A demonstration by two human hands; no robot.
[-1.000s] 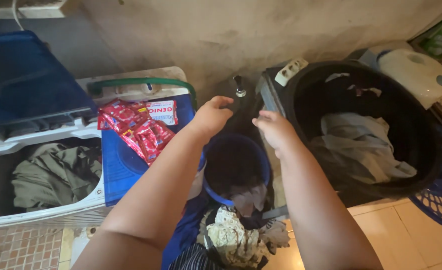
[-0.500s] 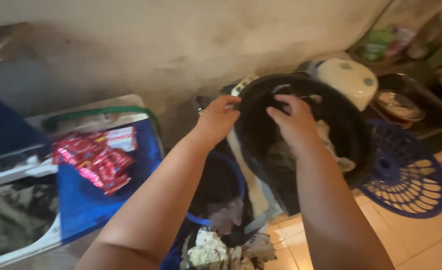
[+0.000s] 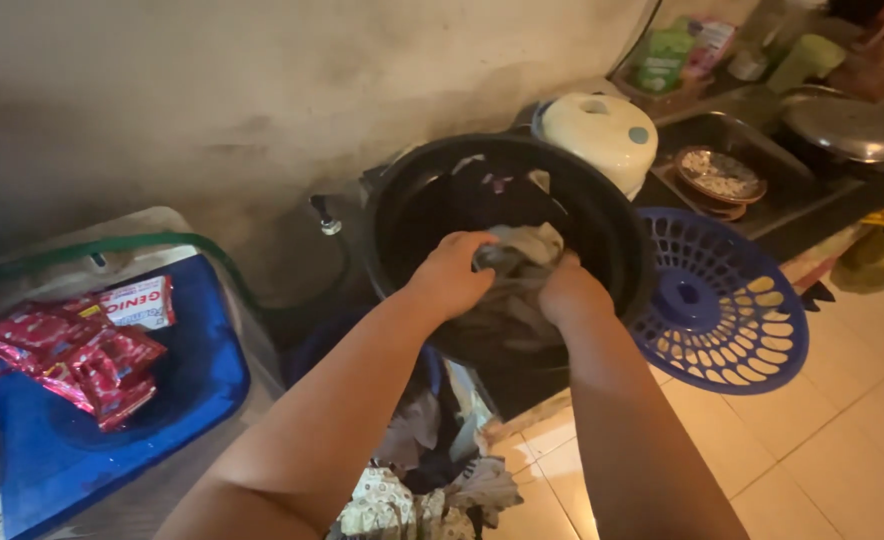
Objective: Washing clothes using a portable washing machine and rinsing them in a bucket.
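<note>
The grey cloth (image 3: pixel 522 262) lies in the black tub (image 3: pixel 402 215), and I have both hands in there: my left hand (image 3: pixel 454 275) and right hand (image 3: pixel 572 296) are each closed on it. A blue basket lid (image 3: pixel 724 300) leans beside the tub on the tiled floor (image 3: pixel 842 440); red sachets (image 3: pixel 72 355) sit on the blue washer lid (image 3: pixel 192 375) at left.

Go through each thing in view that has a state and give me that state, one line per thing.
Left hand: inside the tub, gripping the cloth.
Right hand: inside the tub, gripping the cloth.
Grey cloth: bunched, held by both hands.
Black tub: open, clothes inside.
Blue basket: tipped on its side.
Red sachets: piled on the blue lid.
Wall tap: no water seen.
</note>
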